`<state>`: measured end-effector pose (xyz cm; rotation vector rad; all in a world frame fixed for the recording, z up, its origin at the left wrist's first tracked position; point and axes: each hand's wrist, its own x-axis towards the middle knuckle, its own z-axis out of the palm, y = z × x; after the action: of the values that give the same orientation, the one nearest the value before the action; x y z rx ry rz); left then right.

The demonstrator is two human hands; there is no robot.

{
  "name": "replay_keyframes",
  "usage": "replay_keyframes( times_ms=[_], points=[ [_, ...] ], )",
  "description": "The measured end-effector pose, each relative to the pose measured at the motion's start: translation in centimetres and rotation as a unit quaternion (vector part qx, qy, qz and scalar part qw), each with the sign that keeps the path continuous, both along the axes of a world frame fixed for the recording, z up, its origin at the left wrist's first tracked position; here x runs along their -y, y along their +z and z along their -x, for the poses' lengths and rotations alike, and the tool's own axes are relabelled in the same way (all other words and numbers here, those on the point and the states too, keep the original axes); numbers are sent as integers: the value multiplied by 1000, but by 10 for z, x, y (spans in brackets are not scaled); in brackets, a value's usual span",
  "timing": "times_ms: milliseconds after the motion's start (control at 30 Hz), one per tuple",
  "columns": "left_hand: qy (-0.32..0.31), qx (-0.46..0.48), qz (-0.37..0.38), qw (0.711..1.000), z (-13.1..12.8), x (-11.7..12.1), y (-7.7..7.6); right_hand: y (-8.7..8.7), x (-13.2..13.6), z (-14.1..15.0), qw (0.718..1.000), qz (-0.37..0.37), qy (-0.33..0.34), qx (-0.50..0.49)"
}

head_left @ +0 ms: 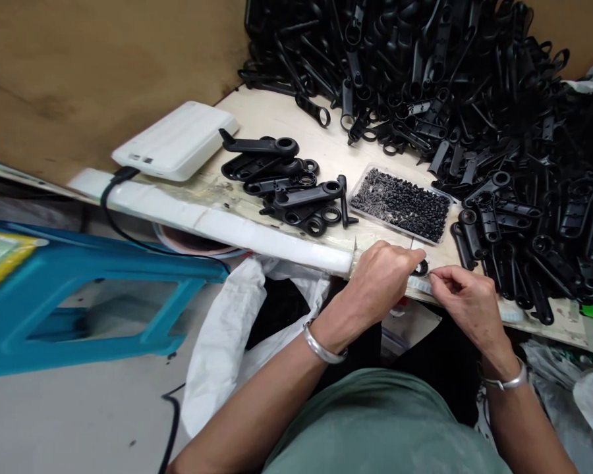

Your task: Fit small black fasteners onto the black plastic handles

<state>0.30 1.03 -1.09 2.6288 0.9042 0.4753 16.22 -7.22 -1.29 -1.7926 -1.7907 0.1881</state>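
My left hand (381,276) is curled at the table's near edge, its fingers closed round a black plastic part (421,268) of which only a ring end shows. Just to its right my right hand (467,299) pinches its thumb and forefinger together on something too small to make out, nearly touching that part. A clear tray of small black pieces (400,204) lies just beyond both hands. A small stack of black lever-shaped parts (286,184) sits to the tray's left.
A huge heap of the same black parts (474,99) fills the table's back and right. A white box (175,141) with a black cable lies at the left corner. Below the edge are a white bag (227,329) and a blue stool (79,289).
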Motion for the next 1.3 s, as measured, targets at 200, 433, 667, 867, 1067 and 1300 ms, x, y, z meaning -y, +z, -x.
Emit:
replay_keyframes(
  times_ms=[200,433,667,867,1067,1300],
  points=[
    [-5,27,2,1000,-2,5,-9,-4,-1,3,1000,5,1,-4],
    [-7,75,-8,997,-3,7,-21,-6,-3,6,1000,4,2,-17],
    [-9,83,23,996,4,6,-12,-6,-3,3,999,23,-4,-44],
    [18,124,11,992,25,13,-6,-2,0,-4,998,18,-29,-46],
    [44,140,27,989,21,23,-19,4,-1,-5,1000,-11,-10,25],
    [60,162,37,984,17,25,-24,6,-1,-1,994,-25,36,96]
  ],
)
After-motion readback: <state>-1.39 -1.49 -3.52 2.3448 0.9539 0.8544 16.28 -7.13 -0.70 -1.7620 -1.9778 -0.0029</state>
